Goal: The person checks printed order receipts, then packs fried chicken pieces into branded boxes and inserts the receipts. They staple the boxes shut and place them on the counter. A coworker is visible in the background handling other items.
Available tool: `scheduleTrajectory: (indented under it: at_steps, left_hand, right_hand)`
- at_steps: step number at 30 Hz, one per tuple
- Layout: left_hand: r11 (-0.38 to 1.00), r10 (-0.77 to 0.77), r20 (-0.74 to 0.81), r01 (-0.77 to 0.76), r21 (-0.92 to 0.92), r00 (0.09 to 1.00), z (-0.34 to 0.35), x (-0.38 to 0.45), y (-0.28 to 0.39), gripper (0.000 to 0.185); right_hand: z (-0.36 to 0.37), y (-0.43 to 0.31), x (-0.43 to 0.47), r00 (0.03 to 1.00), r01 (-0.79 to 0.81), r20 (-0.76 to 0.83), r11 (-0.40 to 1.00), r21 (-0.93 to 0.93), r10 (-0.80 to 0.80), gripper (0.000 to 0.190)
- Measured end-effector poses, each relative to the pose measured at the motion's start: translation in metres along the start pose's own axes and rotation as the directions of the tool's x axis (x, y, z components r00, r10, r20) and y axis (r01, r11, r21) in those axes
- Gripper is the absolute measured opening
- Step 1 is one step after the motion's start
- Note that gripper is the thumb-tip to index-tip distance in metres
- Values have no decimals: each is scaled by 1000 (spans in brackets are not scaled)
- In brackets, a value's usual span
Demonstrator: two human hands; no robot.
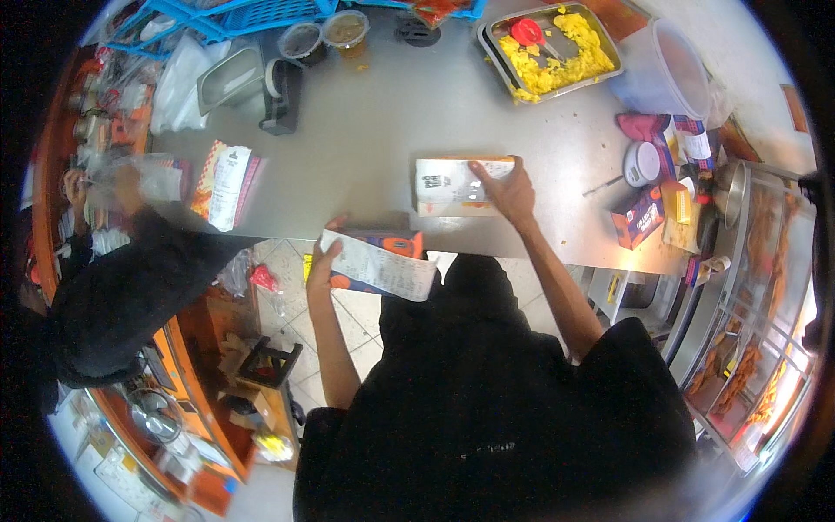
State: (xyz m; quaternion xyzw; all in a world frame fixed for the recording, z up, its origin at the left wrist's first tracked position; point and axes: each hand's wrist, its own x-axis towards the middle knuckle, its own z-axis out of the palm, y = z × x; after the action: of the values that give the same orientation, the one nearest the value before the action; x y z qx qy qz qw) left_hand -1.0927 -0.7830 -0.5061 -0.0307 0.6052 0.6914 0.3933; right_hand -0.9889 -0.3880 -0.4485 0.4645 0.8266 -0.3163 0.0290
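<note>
Held at the near edge of the steel counter (352, 143), a dark blue and orange food box (391, 243) has a long printed receipt (385, 266) lying along it; my left hand (323, 261) grips both at their left end. My right hand (510, 192) rests on a second box (450, 207), light-coloured with a receipt (450, 181) on top, the thumb on the paper and the fingers around its right end. That box lies on the counter. Farther left on the counter is a patterned packet (212, 179) with another receipt (229, 186) over it.
At the left a co-worker's dark sleeve (156, 261) reaches over the counter, a hand at a clear plastic bag (150, 176). A tray of yellow food (538, 78) with a red scoop (526, 31), a plastic tub (659, 72), a tape dispenser (282, 98) and lidded cups (346, 31) stand farther back.
</note>
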Motion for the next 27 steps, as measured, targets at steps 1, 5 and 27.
scheduleTrajectory:
  at_steps: [1,5,27]
  left_hand:
    - [999,-24,50,26,-23,998,11,-1,2,77]
    - [996,50,5,-50,-76,999,29,-8,17,79]
    - [986,164,-175,-157,52,971,-63,-3,124,69]
  right_hand:
    - [9,-7,-5,1000,12,19,999,53,-13,98]
    - [34,-38,-16,979,194,24,965,177,-201,92]
    - [189,-365,35,825,140,530,980,142,-195,144]
